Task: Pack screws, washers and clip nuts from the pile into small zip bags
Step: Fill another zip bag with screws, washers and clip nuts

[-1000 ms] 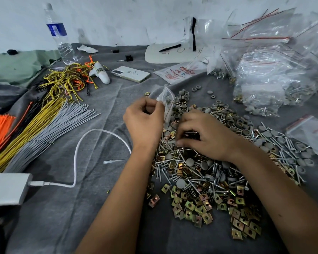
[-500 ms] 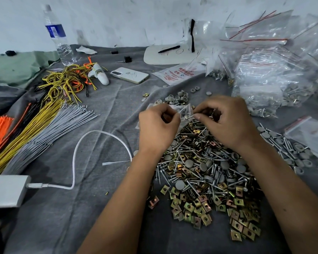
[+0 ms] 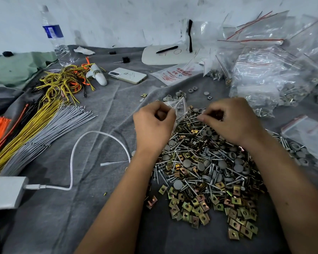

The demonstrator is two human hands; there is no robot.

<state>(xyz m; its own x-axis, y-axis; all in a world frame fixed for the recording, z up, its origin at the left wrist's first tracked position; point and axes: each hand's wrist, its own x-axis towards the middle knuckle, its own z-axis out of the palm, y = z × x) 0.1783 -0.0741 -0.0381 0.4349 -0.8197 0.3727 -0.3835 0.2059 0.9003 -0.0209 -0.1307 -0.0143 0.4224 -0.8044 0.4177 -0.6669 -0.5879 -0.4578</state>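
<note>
Where left grip (image 3: 154, 123) pinches, zip bag (image 3: 179, 109).

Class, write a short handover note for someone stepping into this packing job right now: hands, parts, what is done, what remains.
Left hand: pinches the small zip bag at the pile's far edge.
Right hand: fingers curled by the bag's mouth; whether its grip holds parts is hidden.
Pile of screws, washers and clip nuts lies on the grey cloth.
Done: filled bags heaped far right.
Left: most of the pile.
</note>
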